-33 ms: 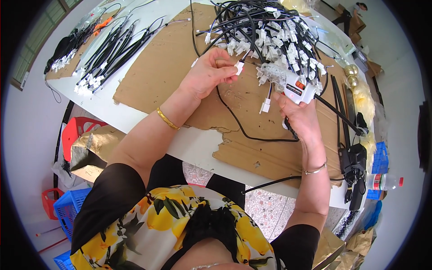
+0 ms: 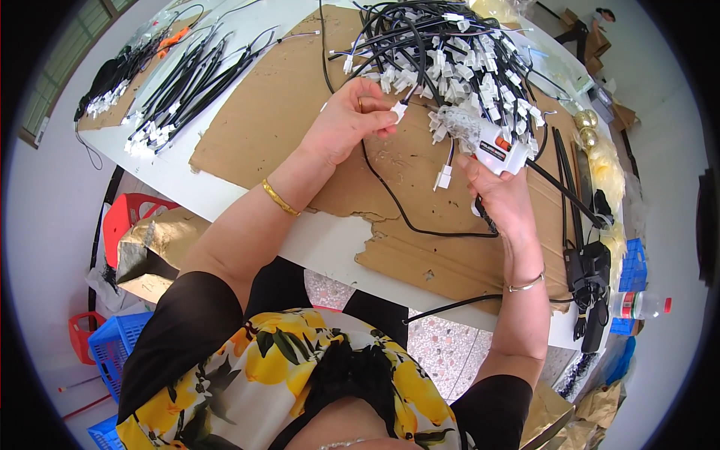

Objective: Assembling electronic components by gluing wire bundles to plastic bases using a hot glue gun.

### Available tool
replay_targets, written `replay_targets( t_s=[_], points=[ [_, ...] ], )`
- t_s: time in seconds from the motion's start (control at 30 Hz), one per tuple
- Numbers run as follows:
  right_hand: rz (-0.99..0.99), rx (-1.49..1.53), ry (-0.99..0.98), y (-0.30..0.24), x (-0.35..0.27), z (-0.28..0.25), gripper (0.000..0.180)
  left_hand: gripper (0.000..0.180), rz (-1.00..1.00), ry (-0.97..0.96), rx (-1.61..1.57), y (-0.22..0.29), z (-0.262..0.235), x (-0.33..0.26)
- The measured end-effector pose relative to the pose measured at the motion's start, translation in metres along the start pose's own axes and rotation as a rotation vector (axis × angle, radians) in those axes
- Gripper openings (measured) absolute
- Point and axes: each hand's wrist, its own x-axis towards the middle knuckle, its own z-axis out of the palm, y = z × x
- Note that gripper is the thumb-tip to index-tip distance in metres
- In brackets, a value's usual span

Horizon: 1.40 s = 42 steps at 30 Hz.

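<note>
My left hand (image 2: 351,120) is closed in a pinch on a small white plastic connector (image 2: 398,111). A thin dark wire runs up from that connector toward the heap of black cables (image 2: 420,45) with white connectors. My right hand (image 2: 499,191) is wrapped round a white hot glue gun (image 2: 501,152). The gun's messy, grey-coated front end points left toward the connector, a short gap away, and lies in front of part of the heap. Just left of my right hand, a loose white connector (image 2: 443,177) hangs from its wire over the brown cardboard (image 2: 442,259).
More cable bundles (image 2: 187,90) lie at the left of the white table (image 2: 330,244). A black power adapter (image 2: 587,266) and a plastic bottle (image 2: 639,304) are at the right. Beside the table stand a red chair (image 2: 124,225) and blue crates (image 2: 112,345). A person (image 2: 581,34) is far behind.
</note>
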Motion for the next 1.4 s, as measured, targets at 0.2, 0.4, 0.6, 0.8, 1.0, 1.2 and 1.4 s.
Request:
replay_targets(
  t_s=[0.2,0.4,0.6,0.8,1.0,1.2,1.4],
  points=[
    [0.021,0.016,-0.006,0.001,0.001,-0.001,0.018,0.031,0.231,0.119,0.329,-0.001,0.005,-0.002],
    [0.035,0.014,-0.021,0.001,0.002,-0.001,0.017,0.032,0.328,0.2,0.654,0.001,0.011,-0.004],
    [0.035,-0.022,-0.028,0.002,0.001,0.001,0.018,0.032,0.37,0.228,0.71,0.002,0.014,-0.005],
    [0.006,-0.032,-0.015,0.003,0.0,0.003,0.019,0.031,0.387,0.175,0.639,0.001,0.016,-0.006],
    [-0.003,-0.005,-0.01,0.001,-0.001,0.004,0.018,0.03,0.357,0.155,0.632,0.0,0.016,-0.006],
    [-0.012,-0.019,-0.018,-0.001,-0.003,0.006,0.017,0.029,0.403,0.136,0.653,-0.001,0.017,-0.005],
    [-0.016,-0.006,-0.02,-0.001,-0.004,0.008,0.017,0.029,0.409,0.138,0.681,0.0,0.018,-0.007]
  ],
)
